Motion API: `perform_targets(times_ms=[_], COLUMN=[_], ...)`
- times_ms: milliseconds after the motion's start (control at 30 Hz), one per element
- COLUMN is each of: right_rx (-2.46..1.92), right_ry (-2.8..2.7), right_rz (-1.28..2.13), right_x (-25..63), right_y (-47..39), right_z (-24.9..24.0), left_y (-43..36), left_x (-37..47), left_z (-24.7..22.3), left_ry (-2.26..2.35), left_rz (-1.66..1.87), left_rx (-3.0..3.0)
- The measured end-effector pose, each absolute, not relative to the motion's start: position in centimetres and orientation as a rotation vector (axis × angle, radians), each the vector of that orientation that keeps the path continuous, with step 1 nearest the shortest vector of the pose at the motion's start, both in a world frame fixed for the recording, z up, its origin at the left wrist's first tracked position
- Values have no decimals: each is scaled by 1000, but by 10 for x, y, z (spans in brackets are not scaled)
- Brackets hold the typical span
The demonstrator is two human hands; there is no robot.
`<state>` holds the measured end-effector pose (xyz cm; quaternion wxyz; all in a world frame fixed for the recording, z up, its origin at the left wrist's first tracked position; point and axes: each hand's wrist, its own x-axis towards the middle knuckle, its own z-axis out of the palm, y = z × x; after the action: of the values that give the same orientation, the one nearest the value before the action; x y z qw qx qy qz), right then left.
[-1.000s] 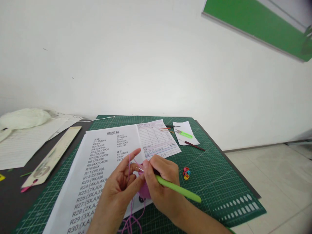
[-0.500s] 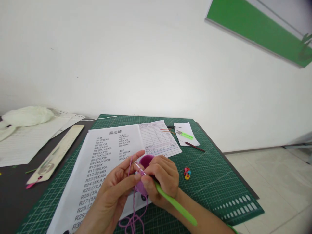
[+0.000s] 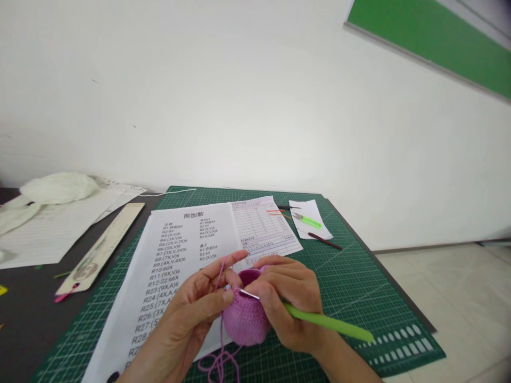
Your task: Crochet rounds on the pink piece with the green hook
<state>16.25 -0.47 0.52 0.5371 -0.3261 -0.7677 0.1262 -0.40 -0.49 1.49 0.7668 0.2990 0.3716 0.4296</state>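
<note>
My left hand (image 3: pixel 197 300) pinches the rim of one purple crocheted pouch (image 3: pixel 246 320), which sits between both hands; my right hand (image 3: pixel 293 298) grips one green-handled metal crochet hook (image 3: pixel 328 323). I can't make out the hook's tip among the stitches. My left forearm hides lower lines of the white printed pattern sheet (image 3: pixel 138 266). I count one pair of green-handled snips (image 3: pixel 309 221).

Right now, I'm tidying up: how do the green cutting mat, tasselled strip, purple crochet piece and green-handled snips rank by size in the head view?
1. Cutting mat
2. Tasselled strip and crochet piece, too alike to rank
3. Snips
</note>
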Motion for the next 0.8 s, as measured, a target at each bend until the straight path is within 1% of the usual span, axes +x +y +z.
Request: perform_targets(times_ms=[267,367,433,567,633,733,800], right_rx=[-756,-754,-784,-830,-847,-870,-878], right_ry=[-1781,-1745,-1758,-1812,-1823,-1810,-1781], right_rz=[613,643,534,144,3,-88,-75], right_x=[171,167,162,155,155,155,155], right_y=[-3,-4,-4,-4,-4,-4,-4], right_z=[11,8,6,1,-1,-5,-7], left_y=[-3,-4,-5,-4,-3,-2,-1], left_x=[-5,-2,0,2,1,1,2], left_z=[13,12,11,7,5,3,0], left_ry=[821,834,836,814,805,803,803], left_rz=[914,935,952,975,987,1005,1019], left_rx=[713,757,783,827,849,880,904])
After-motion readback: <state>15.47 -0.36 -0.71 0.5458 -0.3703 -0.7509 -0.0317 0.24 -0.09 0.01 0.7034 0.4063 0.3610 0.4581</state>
